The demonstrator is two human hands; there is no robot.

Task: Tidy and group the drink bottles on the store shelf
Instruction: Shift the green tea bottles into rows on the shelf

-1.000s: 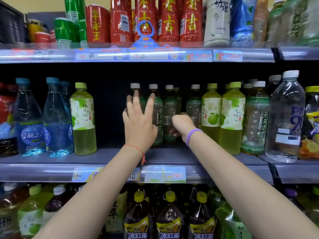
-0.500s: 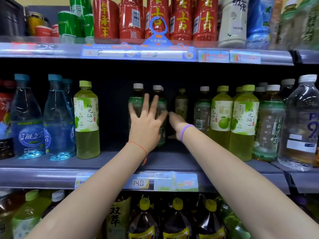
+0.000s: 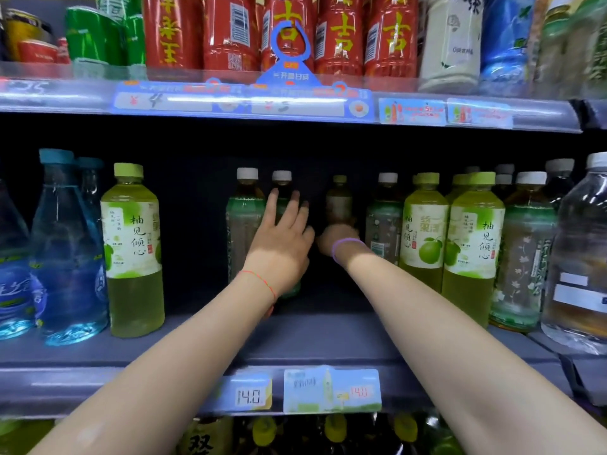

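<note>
On the middle shelf (image 3: 184, 343) my left hand (image 3: 282, 244) lies with straight, spread fingers against two white-capped green tea bottles (image 3: 243, 224), covering most of the right one. My right hand (image 3: 338, 239) reaches deep into the gap beside them, and its fingers curl round the lower part of a small green-capped bottle (image 3: 339, 200) standing at the back. Another white-capped tea bottle (image 3: 382, 221) stands just right of that hand.
Left of the gap stand a yellow-green pomelo drink (image 3: 133, 251) and blue water bottles (image 3: 65, 257). At the right are more yellow-green bottles (image 3: 473, 244), a tea bottle (image 3: 525, 257) and a clear water bottle (image 3: 581, 257). Red bottles (image 3: 230, 31) fill the upper shelf. Price tags (image 3: 331, 390) line the edge.
My right hand has gone deeper into the shelf and now holds the green-capped bottle at the back. My left hand stays pressed on the white-capped bottles. The view has come closer.
</note>
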